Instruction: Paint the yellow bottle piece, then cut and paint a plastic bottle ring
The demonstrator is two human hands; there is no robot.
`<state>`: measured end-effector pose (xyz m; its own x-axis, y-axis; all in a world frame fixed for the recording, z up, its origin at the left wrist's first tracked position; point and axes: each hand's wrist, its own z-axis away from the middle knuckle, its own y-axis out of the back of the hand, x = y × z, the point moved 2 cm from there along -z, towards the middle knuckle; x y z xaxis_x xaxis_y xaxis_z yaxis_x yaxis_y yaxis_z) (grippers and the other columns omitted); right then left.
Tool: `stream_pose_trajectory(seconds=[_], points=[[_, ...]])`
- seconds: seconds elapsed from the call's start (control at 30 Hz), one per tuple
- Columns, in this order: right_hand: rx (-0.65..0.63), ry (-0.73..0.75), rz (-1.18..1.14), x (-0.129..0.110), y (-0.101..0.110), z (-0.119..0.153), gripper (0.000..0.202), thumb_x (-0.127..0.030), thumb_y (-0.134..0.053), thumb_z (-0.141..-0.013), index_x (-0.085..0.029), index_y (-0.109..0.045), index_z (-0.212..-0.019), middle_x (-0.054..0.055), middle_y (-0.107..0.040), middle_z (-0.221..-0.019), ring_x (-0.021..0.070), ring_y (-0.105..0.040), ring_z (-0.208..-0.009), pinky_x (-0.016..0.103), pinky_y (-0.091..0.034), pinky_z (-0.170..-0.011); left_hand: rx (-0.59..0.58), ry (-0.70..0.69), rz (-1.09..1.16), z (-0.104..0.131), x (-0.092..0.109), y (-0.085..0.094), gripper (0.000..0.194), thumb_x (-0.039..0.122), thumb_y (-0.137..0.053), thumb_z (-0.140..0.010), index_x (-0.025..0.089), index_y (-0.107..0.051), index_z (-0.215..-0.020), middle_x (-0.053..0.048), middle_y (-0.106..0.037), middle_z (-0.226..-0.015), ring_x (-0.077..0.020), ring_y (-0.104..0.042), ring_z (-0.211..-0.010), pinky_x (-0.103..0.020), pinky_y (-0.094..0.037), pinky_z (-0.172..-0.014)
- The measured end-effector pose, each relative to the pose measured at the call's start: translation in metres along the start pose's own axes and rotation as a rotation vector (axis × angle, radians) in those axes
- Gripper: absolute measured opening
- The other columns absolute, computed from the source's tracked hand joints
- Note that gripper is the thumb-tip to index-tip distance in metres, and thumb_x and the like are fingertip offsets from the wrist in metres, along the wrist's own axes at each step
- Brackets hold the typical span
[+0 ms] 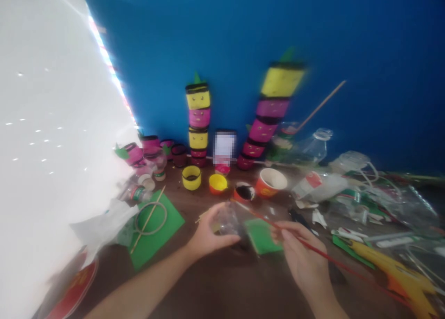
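My left hand (212,233) is curled around a clear plastic piece (228,219), which looks like a bottle's bottom part; blur hides its details. Between the fingers of my right hand (302,249) is a long red paintbrush (313,248), its tip pointing left toward the clear piece. Just beyond the hands stand a small cup of yellow paint (218,183) and a cup with black paint (244,192). A green sheet (263,236) lies between my hands.
Stacks of painted rings with faces (199,118) lean at the blue wall (229,41). Clear bottles (316,147) and scraps crowd the right, near a yellow glue gun (392,268). A paper cup (271,182) stands behind. Green paper (158,226) and a tape ring (150,218) lie left.
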<state>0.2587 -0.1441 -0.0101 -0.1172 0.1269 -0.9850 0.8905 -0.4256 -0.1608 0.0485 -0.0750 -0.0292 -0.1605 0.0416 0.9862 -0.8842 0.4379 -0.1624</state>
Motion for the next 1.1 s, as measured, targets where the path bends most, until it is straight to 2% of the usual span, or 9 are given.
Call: stream_pose_trajectory(seconds=[0.37, 0.63, 1.1], points=[[0.026, 0.028, 0.021, -0.0031, 0.0021, -0.0006, 0.018, -0.033, -0.073, -0.068, -0.02, -0.068, -0.078, 0.005, -0.069, -0.071, 0.0165, -0.063, -0.062, 0.029, -0.052, -0.058, 0.007, 0.0, -0.011, 0.0009, 0.0005, -0.0008, 0.077, 0.031, -0.085, -0.053, 0.023, -0.053, -0.122, -0.011, -0.06, -0.12, -0.0309, -0.054, -0.115, -0.051, -0.038, -0.103], [0.044, 0.028, 0.019, -0.0063, 0.0016, -0.0011, 0.017, -0.033, -0.073, -0.068, -0.02, -0.068, -0.077, 0.004, -0.068, -0.07, 0.0159, -0.062, -0.061, 0.029, -0.051, -0.057, 0.005, -0.009, -0.003, 0.0002, -0.0014, -0.0007, 0.079, 0.032, -0.084, -0.054, 0.023, -0.051, -0.124, -0.012, -0.061, -0.119, -0.0303, -0.055, -0.113, -0.049, -0.041, -0.101], [-0.028, 0.054, 0.019, -0.0001, 0.0044, 0.0012, 0.015, -0.031, -0.072, -0.07, -0.02, -0.068, -0.08, 0.006, -0.07, -0.076, 0.0178, -0.064, -0.065, 0.031, -0.053, -0.062, 0.0, 0.006, -0.002, 0.0004, 0.0004, -0.0005, 0.076, 0.032, -0.085, -0.052, 0.022, -0.054, -0.12, -0.011, -0.062, -0.116, -0.03, -0.056, -0.112, -0.047, -0.043, -0.1]])
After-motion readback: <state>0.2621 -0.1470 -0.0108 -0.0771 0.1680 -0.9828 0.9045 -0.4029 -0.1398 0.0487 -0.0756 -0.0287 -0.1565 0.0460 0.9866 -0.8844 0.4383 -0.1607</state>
